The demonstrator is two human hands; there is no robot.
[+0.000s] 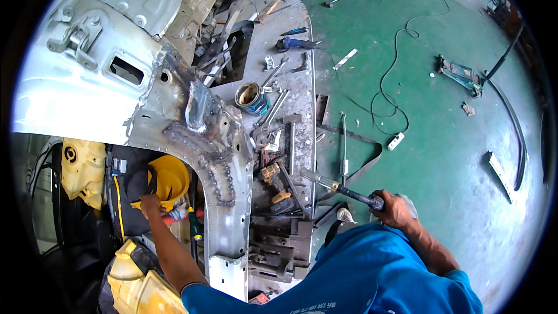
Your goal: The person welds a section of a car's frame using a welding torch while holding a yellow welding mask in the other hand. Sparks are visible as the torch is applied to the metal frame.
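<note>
Green floor [430, 134] fills the right side, with a long thin cord [382, 87] and a floor jack [459, 74] on it. At the left is a silver car body [75, 90] with rough welds. Next to it, a gray metal table [273, 20] holds an open can [251, 98], a blue power tool [296, 43] and a yellow and black drill [281, 202].

Of the 2 hands, the right hand [393, 209] is closed around the dark end of a long tool [343, 189]. Its pale end points left, over the table's edge. The left hand [150, 205] reaches inside the car body. It is at the lower left edge of a yellow, bowl-shaped thing [173, 179], right below a black thing [138, 182]. I cannot tell if its fingers grip either one.
</note>
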